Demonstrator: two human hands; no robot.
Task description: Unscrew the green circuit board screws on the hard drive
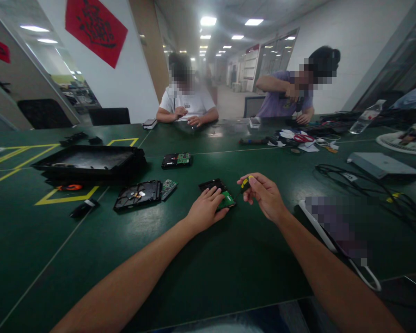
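Note:
A hard drive (228, 201) with a green circuit board lies on the green table in front of me. My left hand (205, 208) rests across its left part, fingers stretched out over it and thumb near its front edge, hiding some of the drive. Just to the right, my right hand (263, 194) is closed around the black and yellow handle of a screwdriver (245, 184). The thin shaft points down toward the drive's right edge; whether its tip touches a screw is too small to tell.
Left of the drive lie a larger hard drive (138, 195), a loose circuit board (168, 188) and another drive (176, 160). Black trays (90, 159) stand farther left. A phone (336, 226), cables (367, 185) and a grey box (384, 165) are at right. Two people sit opposite.

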